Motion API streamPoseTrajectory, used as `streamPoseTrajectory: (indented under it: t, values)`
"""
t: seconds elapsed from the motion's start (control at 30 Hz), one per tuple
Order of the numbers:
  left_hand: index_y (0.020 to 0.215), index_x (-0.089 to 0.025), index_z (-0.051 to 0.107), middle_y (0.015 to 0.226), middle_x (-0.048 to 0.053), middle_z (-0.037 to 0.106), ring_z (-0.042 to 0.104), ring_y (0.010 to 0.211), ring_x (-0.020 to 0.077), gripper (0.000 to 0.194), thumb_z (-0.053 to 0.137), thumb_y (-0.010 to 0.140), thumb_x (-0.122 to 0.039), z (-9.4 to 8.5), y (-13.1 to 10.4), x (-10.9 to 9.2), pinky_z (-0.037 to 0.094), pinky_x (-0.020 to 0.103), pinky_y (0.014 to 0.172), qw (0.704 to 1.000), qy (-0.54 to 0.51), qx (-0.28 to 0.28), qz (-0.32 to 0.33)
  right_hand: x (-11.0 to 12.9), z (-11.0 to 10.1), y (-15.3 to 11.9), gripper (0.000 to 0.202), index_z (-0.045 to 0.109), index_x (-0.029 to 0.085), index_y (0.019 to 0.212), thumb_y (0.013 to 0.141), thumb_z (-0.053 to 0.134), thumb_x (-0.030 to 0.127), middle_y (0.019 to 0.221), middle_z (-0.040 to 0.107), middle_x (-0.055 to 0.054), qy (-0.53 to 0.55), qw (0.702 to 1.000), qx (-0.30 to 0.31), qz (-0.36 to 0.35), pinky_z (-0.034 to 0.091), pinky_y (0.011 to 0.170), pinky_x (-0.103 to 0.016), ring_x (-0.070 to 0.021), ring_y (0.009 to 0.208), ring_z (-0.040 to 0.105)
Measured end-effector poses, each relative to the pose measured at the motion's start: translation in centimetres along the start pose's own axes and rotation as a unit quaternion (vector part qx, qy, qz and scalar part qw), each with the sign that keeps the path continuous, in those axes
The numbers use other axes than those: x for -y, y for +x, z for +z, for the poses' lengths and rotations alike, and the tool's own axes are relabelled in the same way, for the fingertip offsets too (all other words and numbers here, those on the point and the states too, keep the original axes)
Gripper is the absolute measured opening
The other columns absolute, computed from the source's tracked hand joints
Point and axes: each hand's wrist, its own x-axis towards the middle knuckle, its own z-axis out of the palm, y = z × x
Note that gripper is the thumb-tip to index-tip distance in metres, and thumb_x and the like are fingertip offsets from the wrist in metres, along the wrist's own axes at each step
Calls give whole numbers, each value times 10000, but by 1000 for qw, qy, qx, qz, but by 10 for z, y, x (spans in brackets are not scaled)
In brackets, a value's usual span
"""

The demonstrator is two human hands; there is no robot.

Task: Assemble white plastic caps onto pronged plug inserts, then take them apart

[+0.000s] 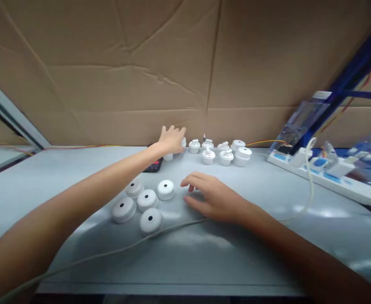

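Observation:
My left hand (172,140) reaches to the back of the table, fingers spread. A white round part (184,142) shows at its fingertips, partly hidden, and I cannot see a firm grip on it. Another white part (168,157) sits under the wrist. My right hand (212,196) hovers above the table with thumb and fingers apart, holding nothing. Left of it stands a white domed cap (165,190) with a dark centre hole. Several similar caps (147,200) are grouped beside it. White round fittings with raised tops (208,156) stand along the back.
A dark phone-like device (154,166) lies partly behind my left forearm. A thin pale cable (109,252) crosses the table front. At the right are a white power strip (325,173) with plugs and a clear plastic bottle (301,120). Cardboard (125,84) lines the back.

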Motion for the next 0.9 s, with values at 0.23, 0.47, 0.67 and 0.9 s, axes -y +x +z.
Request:
streamPoseTrajectory:
  t: [0.23, 0.47, 0.67, 0.9]
  values:
    - [1255, -83, 662, 1409, 232, 570, 411, 1383, 418, 574, 665, 856, -495, 2, 10, -23, 274, 596, 1170, 998, 26, -35, 51, 2, 2, 0, 154, 659, 196, 1051, 906, 620, 160, 992, 697, -73, 1, 1000, 18, 6, 500, 813, -362, -227, 896, 650]
    - [1125, -95, 733, 1362, 230, 603, 437, 1348, 420, 478, 673, 841, -475, 11, 21, -32, 295, 607, 1148, 999, 9, -19, 41, -3, -3, 1, 173, 657, 179, 1090, 925, 607, 168, 1014, 697, -83, -16, 1000, -2, 7, 521, 839, -379, -233, 927, 670]
    - [1195, -135, 607, 1132, 143, 696, 610, 1060, 312, 505, 713, 747, -343, -19, -1, -28, 477, 417, 917, 988, -137, -71, 11, -1, -2, 0, 414, 571, 221, 1391, 978, 576, 210, 1376, 625, -126, 29, 999, -17, -30, 533, 1001, -408, -233, 1133, 658]
    - [926, -179, 669, 831, -15, 635, 539, 747, 147, 402, 809, 730, -500, -41, -87, -9, 412, 267, 684, 929, -356, -90, 49, 22, 19, 6, 352, 592, 190, 1322, 990, 591, 307, 1371, 631, -165, -27, 998, 50, -5, 491, 1023, -463, -308, 1219, 611]
